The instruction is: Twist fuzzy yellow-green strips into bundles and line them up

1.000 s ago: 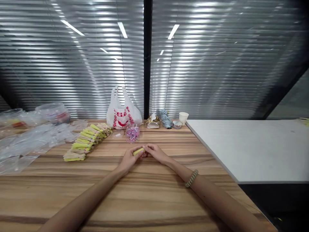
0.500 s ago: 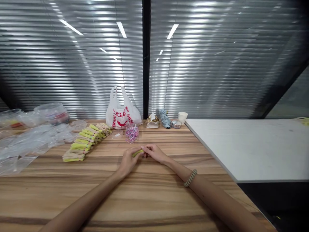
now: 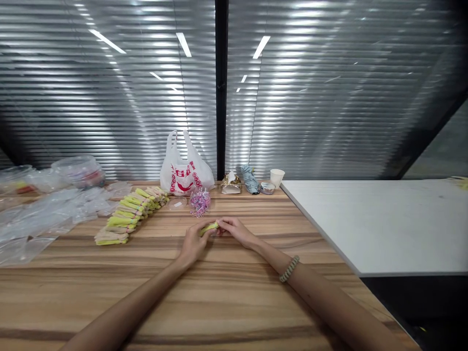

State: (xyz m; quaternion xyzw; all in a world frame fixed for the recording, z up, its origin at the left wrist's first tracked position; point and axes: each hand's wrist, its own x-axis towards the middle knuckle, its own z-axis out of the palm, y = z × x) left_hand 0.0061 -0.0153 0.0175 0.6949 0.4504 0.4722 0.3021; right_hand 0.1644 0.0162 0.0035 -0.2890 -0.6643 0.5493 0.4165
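A small yellow cloth bundle (image 3: pixel 209 228) sits above the wood-grain table (image 3: pixel 234 302) in a person's left hand (image 3: pixel 194 239), fingers curled closed around it. The right hand (image 3: pixel 236 231) meets its three o'clock end, fingertips bent inward; whether they grip it is too small to tell. Toward ten o'clock runs a row of yellow-and-beige bundles (image 3: pixel 127 215); at twelve, pink-and-purple ties (image 3: pixel 200 201); past eleven, a white plastic carrier bag (image 3: pixel 187 178); at two, a paper cup (image 3: pixel 277 177).
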